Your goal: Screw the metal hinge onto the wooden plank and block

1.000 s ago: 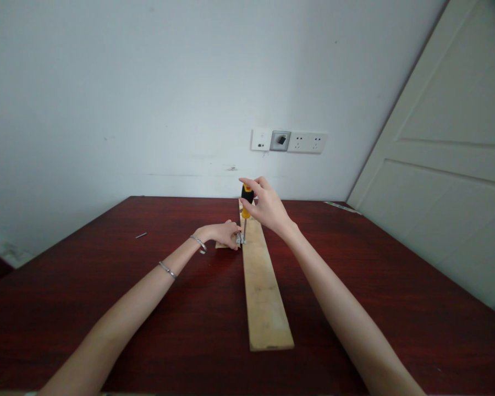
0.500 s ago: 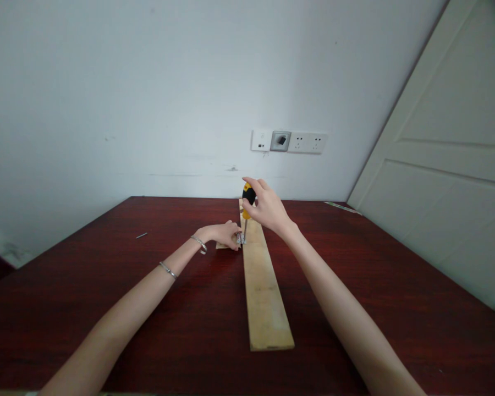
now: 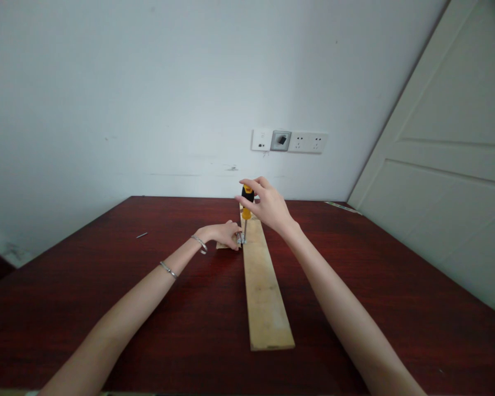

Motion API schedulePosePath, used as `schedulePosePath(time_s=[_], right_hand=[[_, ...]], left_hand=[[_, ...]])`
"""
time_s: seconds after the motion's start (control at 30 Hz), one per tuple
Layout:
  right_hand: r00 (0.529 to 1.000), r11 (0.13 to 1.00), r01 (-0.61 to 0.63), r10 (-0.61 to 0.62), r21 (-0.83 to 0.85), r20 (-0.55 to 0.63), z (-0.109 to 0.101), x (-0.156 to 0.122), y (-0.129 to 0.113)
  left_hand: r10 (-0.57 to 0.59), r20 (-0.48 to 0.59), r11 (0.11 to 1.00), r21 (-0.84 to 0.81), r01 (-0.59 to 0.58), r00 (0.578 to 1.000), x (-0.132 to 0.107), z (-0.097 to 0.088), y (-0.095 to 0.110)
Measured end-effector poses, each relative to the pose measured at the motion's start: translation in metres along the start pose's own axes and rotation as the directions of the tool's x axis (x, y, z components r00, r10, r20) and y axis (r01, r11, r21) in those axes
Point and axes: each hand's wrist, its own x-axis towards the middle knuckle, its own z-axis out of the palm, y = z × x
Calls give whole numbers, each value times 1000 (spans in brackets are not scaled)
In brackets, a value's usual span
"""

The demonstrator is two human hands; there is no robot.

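A long pale wooden plank (image 3: 264,286) lies lengthwise on the dark red table (image 3: 107,286). My right hand (image 3: 268,208) is closed round the yellow-and-black handle of a screwdriver (image 3: 246,204), held upright with its tip down at a small metal hinge (image 3: 241,238) on the plank's left edge. My left hand (image 3: 224,234) pinches that hinge, resting over a small wooden piece (image 3: 220,245) beside the plank. Two bracelets sit on my left arm.
A small loose screw (image 3: 141,235) lies on the table at the far left. Wall sockets (image 3: 289,141) are behind the table, and a white door (image 3: 449,165) stands to the right. A thin strip (image 3: 341,207) lies at the table's far right corner.
My right hand's fingers have shifted round the screwdriver handle, turning it in place. The left hand and the plank have stayed where they were.
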Motion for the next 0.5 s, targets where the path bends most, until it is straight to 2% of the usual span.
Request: schedulePosePath(time_s=[0.5], right_hand=[[999,994,5,0,-113,43,-1,0,0]], left_hand=[[-7,24,1000,18,7,1000,-3,-4,6]])
